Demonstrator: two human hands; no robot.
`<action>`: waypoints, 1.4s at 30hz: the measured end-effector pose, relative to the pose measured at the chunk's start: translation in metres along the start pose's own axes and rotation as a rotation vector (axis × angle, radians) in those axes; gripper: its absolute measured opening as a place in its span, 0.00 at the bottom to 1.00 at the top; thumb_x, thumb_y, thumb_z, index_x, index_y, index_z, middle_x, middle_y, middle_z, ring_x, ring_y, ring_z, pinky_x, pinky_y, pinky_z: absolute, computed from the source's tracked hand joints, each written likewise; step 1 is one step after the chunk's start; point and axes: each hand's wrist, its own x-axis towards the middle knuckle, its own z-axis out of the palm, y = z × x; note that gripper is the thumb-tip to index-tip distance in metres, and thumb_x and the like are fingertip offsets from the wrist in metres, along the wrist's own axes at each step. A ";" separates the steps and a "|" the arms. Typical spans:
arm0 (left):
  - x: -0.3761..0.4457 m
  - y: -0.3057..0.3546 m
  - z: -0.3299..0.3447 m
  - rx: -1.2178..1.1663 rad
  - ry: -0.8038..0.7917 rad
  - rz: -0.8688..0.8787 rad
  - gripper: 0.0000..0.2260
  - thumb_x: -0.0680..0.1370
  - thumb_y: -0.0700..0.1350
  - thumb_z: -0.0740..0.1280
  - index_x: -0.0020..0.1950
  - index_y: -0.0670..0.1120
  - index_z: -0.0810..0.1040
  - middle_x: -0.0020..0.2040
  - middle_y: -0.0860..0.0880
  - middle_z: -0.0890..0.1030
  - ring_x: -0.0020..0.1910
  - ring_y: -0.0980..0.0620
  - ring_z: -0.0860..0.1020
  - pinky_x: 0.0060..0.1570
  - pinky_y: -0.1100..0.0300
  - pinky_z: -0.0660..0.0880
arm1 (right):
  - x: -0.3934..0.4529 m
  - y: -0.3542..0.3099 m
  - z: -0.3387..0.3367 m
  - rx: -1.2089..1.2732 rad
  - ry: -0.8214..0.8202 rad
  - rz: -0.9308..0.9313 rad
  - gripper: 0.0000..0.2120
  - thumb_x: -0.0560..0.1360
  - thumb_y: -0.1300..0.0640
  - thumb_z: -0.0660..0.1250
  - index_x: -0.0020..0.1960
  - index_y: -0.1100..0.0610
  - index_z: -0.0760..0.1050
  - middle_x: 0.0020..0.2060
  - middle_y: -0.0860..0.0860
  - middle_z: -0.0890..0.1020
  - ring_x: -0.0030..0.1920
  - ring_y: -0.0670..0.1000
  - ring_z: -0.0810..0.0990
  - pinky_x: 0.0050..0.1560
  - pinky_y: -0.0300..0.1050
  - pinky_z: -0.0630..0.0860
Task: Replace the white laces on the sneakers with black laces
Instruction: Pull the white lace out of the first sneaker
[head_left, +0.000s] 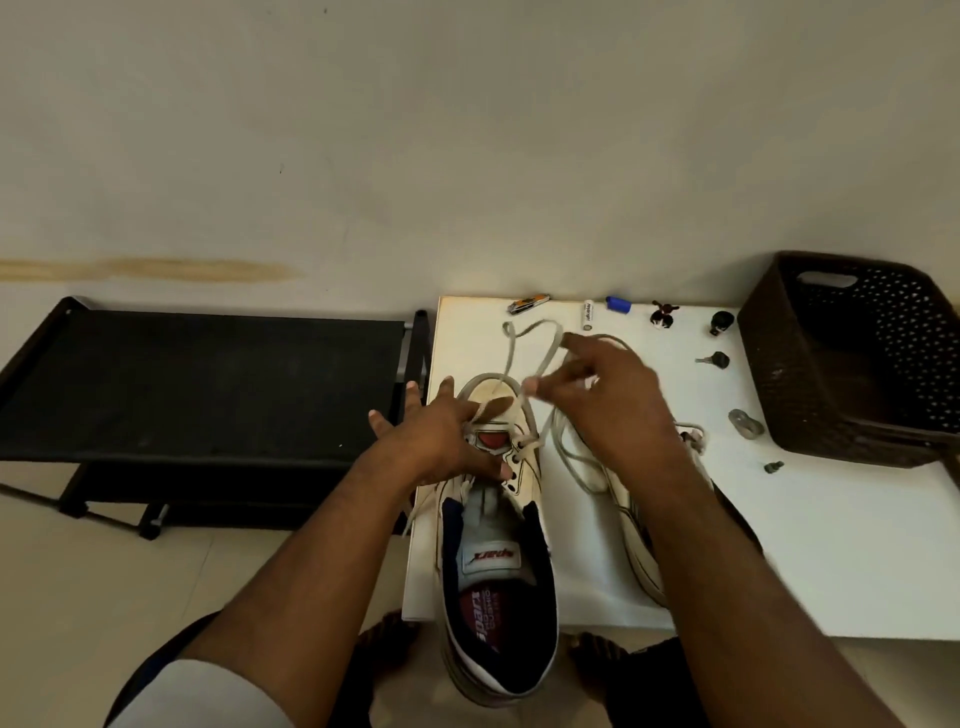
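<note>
Up front, right grip pinches white lace above sneaker

Dim warm indoor light, soft shadows, wide-angle bending at edges, slight motion blur

Dark basket on white table right; black rack left.

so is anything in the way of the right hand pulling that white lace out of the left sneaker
Nothing visible blocks it. The right hand already pinches the white lace just above the sneaker, while the left hand rests on the shoe's front. The lace still passes through an eyelet near the tongue.
</note>
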 end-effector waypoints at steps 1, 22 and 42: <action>0.000 0.001 0.000 0.004 0.000 -0.004 0.38 0.68 0.62 0.73 0.74 0.63 0.61 0.80 0.52 0.44 0.77 0.42 0.35 0.68 0.29 0.37 | 0.002 0.009 0.006 -0.090 -0.120 0.067 0.28 0.69 0.47 0.75 0.66 0.53 0.74 0.49 0.48 0.82 0.49 0.45 0.78 0.52 0.42 0.73; -0.001 0.005 0.003 -0.031 0.009 -0.030 0.36 0.69 0.59 0.75 0.74 0.61 0.64 0.80 0.53 0.44 0.77 0.43 0.36 0.68 0.29 0.39 | 0.002 0.023 0.027 -0.510 -0.119 -0.239 0.08 0.77 0.55 0.65 0.48 0.52 0.83 0.43 0.51 0.84 0.42 0.50 0.81 0.42 0.41 0.75; -0.002 0.013 0.006 0.010 0.031 -0.023 0.35 0.69 0.61 0.73 0.73 0.60 0.65 0.80 0.51 0.43 0.76 0.41 0.34 0.68 0.29 0.36 | 0.012 0.042 0.028 -0.418 -0.237 -0.026 0.06 0.70 0.52 0.73 0.45 0.52 0.84 0.41 0.50 0.85 0.44 0.51 0.82 0.42 0.40 0.73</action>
